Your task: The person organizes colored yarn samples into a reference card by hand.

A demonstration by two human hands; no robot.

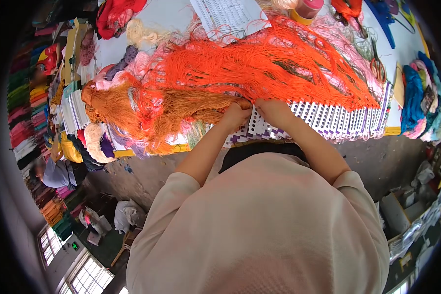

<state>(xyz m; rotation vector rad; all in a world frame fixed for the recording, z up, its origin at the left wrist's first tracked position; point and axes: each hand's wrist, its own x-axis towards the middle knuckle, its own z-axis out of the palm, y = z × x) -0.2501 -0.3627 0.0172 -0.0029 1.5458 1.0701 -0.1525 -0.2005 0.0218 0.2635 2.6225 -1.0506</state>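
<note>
While both hands [255, 113] pinch orange yarn [259, 68], the table [157, 22] lies thread-strewn beside yarn-stacked shelves [24, 98].

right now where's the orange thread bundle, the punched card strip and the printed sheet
orange thread bundle [259, 66], head view, middle of the bright strands
punched card strip [338, 120], head view, white holed face
printed sheet [225, 12], head view, printed middle

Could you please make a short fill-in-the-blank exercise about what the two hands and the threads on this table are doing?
1. Both hands, the left hand and the right hand, rest on a white perforated card with ____ holes.
2. The big bundle of loose threads spread above the hands is bright ____.
3. A printed white ____ sheet lies at the far edge of the table.

Missing words: square; orange; paper
</note>
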